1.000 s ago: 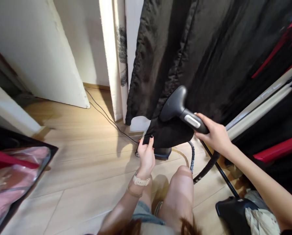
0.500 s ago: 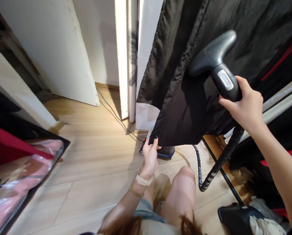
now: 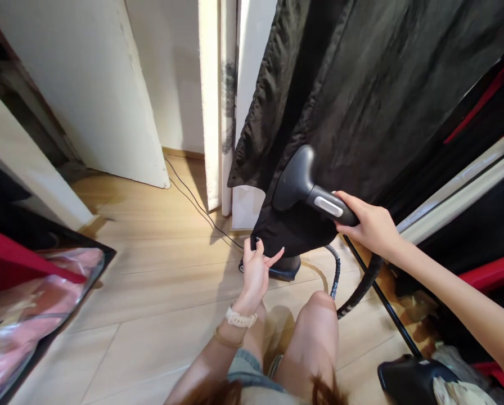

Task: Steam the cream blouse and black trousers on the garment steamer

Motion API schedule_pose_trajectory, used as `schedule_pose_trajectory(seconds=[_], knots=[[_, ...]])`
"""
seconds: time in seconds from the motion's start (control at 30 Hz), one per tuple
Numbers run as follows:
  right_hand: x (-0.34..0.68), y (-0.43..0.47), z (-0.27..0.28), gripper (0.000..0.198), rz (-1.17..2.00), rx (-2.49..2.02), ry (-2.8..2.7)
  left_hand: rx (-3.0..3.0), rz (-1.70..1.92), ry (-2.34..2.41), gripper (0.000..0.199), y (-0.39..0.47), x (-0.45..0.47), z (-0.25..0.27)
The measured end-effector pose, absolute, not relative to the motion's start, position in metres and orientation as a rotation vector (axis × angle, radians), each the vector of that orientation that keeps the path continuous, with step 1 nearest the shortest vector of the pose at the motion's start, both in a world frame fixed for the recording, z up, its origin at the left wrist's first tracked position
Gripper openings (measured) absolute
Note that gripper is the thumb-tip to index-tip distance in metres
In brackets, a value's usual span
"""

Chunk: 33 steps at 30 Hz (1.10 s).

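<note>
A long black garment (image 3: 361, 107) hangs in front of me, its lower edge sloping down to a corner. My left hand (image 3: 258, 267) is closed on that corner in a pinch, with the little finger stretched out. Wrapped round the handle of a black garment steamer head (image 3: 296, 180) is my right hand (image 3: 368, 225). The steamer's wide face lies against or very close to the lower part of the cloth; contact itself is hidden. From the handle a dark sleeved hose (image 3: 361, 287) loops down. The black steamer base (image 3: 288, 269) stands on the floor, partly behind the garment.
Thin black cables (image 3: 197, 205) run across the wooden floor (image 3: 151, 304). A white door (image 3: 87, 84) stands at the left, near pink clothing in clear plastic (image 3: 49, 304). At the right are a clothes rack rail (image 3: 395, 315) and a black bag-like item (image 3: 408, 377).
My right hand has brought the steamer head down and left, nearer the garment's lower corner, and its head has turned more sideways. My left hand keeps the corner, with its little finger now extended.
</note>
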State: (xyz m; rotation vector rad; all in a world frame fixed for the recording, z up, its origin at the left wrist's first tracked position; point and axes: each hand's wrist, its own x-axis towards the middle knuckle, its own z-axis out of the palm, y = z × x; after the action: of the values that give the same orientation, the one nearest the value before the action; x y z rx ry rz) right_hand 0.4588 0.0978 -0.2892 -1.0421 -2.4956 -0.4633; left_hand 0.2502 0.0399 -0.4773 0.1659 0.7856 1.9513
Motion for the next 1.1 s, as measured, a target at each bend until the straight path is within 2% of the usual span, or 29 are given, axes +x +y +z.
schedule_pose_trajectory(seconds=[0.27,0.43,0.53,0.67,0.83,0.93,1.1], knots=[[0.465,0.120,-0.253,0.066,-0.605,-1.152,-2.058,0.193,1.971,0.789,0.027,0.043,0.249,-0.477],[0.456,0.100,-0.271,0.063,-0.443,-1.100,-2.316,0.120,1.912,0.822,0.042,0.043,0.249,-0.477],[0.454,0.102,-0.275,0.061,-0.469,-1.147,-2.345,0.143,1.924,0.808,0.040,0.042,0.249,-0.478],[0.461,0.121,-0.243,0.065,-0.621,-1.163,-2.106,0.209,1.975,0.767,0.033,0.039,0.250,-0.477],[0.467,0.130,-0.211,0.068,-0.698,-1.183,-1.975,0.233,1.968,0.780,0.037,0.037,0.251,-0.475],[0.465,0.124,-0.227,0.067,-0.649,-1.201,-2.057,0.246,1.953,0.789,0.036,0.035,0.251,-0.474],[0.456,0.101,-0.292,0.068,-0.434,-1.270,-2.345,0.254,1.933,0.777,0.036,0.035,0.250,-0.469]])
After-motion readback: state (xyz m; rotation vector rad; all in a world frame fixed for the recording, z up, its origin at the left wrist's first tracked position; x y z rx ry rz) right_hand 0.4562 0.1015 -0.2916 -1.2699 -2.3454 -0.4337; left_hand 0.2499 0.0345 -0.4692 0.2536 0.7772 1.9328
